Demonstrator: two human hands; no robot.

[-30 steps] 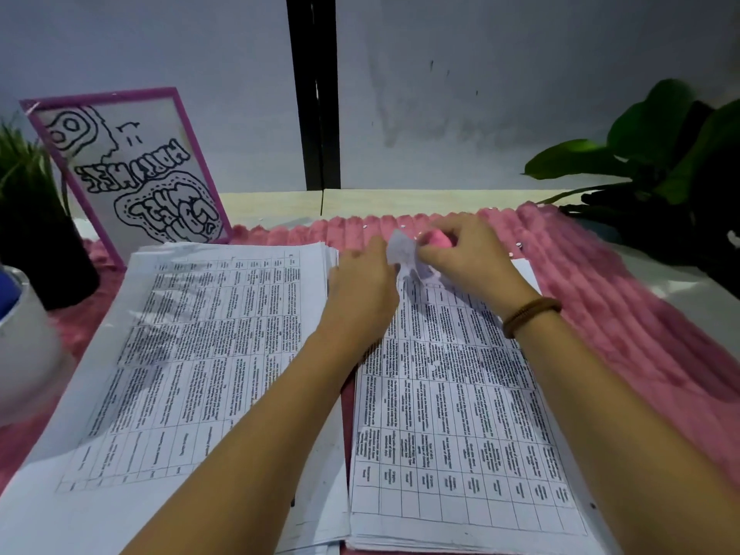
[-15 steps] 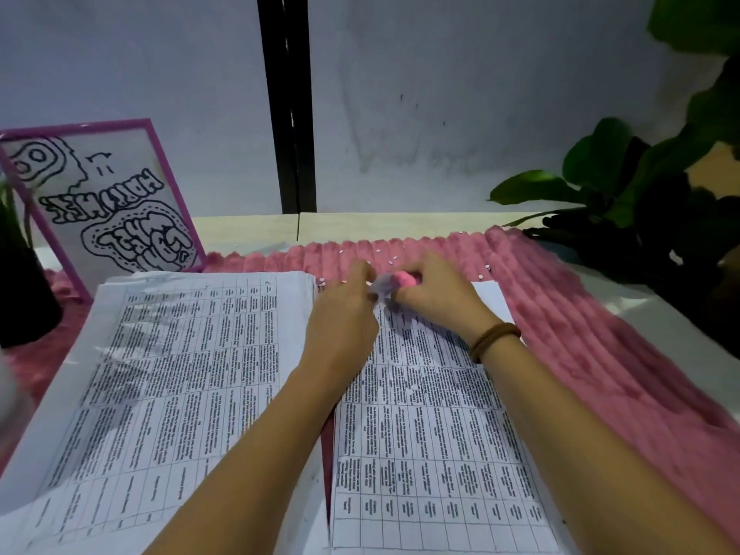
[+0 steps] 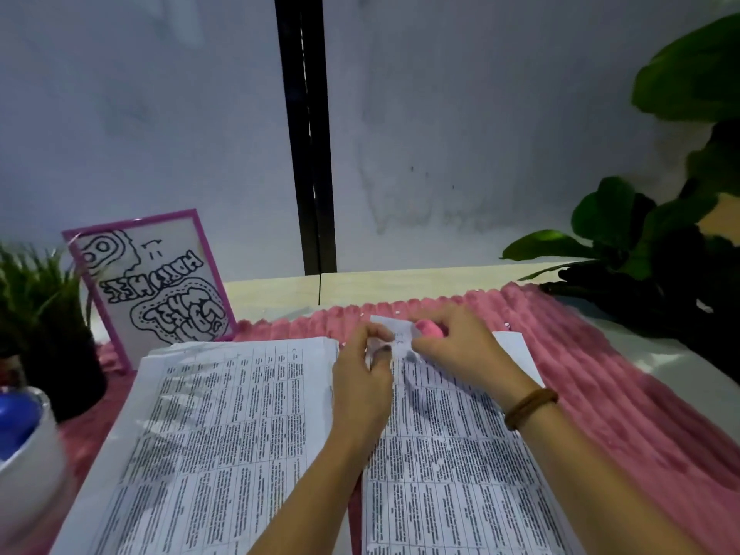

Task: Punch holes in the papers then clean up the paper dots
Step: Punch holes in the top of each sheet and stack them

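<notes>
Two stacks of printed table sheets lie on a pink ribbed mat: the left stack and the right stack. My left hand pinches the lifted top-left corner of the right stack's top sheet. My right hand grips a small pink hole punch at that same corner; most of the punch is hidden under my fingers. A few white paper dots lie on the mat beyond the papers.
A pink-framed drawing leans at the back left beside a dark potted grass plant. A white bowl with something blue sits at the left edge. A leafy plant fills the right. A wall stands close behind.
The view has tilted up and down while both hands stayed at the top corner of the right stack. The paper corner is lifted again between my fingers, against the pink punch.
</notes>
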